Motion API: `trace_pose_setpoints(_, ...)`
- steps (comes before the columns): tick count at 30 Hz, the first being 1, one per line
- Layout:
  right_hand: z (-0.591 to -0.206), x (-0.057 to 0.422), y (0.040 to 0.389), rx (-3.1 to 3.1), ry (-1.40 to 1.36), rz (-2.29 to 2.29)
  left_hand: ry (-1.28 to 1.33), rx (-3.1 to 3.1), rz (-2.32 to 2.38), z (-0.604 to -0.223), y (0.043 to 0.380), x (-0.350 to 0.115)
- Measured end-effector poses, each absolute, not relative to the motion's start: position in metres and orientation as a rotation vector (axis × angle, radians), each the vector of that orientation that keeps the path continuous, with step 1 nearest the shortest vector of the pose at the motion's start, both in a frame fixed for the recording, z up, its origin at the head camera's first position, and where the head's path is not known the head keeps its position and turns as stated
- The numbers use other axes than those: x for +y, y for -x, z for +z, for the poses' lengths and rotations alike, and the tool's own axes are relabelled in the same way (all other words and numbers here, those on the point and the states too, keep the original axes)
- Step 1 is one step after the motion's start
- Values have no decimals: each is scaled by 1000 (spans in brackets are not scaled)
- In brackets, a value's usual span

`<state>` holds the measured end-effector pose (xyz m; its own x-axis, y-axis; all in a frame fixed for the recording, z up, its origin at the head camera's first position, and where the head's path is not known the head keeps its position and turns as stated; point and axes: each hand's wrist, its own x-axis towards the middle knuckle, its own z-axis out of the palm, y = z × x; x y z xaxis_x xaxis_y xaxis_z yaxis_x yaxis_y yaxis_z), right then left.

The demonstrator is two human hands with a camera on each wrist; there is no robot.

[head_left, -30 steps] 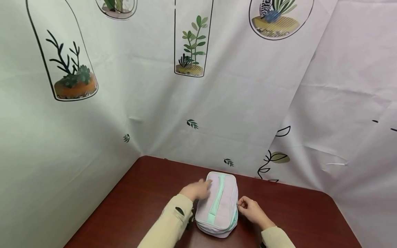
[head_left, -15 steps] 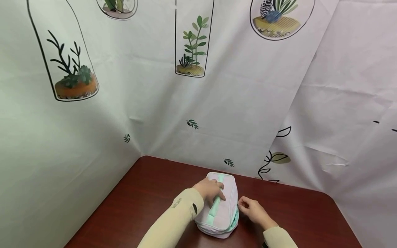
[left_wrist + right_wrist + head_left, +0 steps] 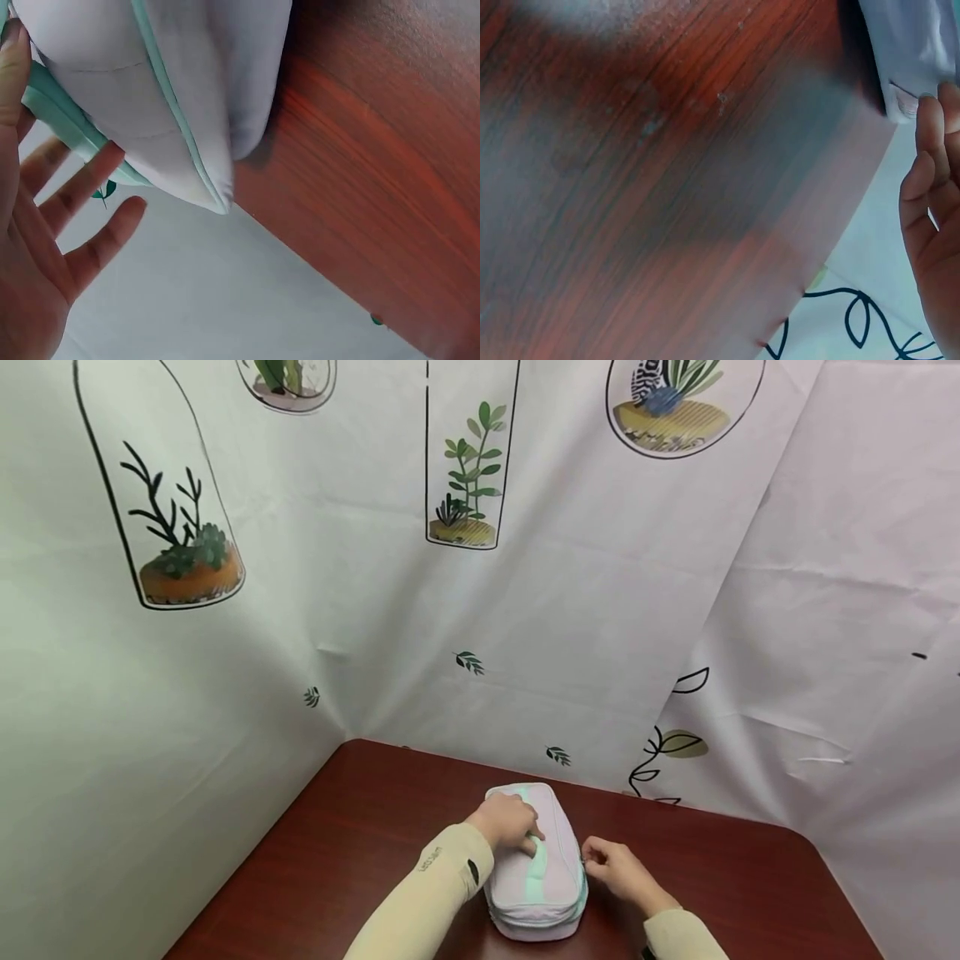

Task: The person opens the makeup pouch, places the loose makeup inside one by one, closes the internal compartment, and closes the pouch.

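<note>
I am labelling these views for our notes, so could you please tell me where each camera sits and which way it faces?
Head: worn on the head, looking forward and down at the pouch on the table; both sleeves, left hand and right hand show.
Left wrist: beside the left hand, facing the pouch and its mint strap.
Right wrist: low over the table; right hand fingers near the pouch's corner.
Shared: all three show pouch and table.

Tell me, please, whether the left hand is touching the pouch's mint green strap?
Touching. In the head view the left hand lies on top of the pouch, fingers on the mint green strap; the left wrist view shows fingers against it.
</note>
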<state>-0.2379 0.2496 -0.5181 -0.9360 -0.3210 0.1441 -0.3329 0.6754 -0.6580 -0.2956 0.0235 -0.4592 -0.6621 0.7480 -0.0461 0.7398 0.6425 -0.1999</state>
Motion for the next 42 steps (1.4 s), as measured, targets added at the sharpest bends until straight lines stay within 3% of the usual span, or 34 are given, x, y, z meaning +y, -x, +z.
trace_pose_setpoints(16,-509,264,228,-2830,-606,1183,1055,-2826,204,-460,298,20)
trace_pose_setpoints(42,-507,259,221,-2698,-282,1471,546,-2937,33,-462,292,43)
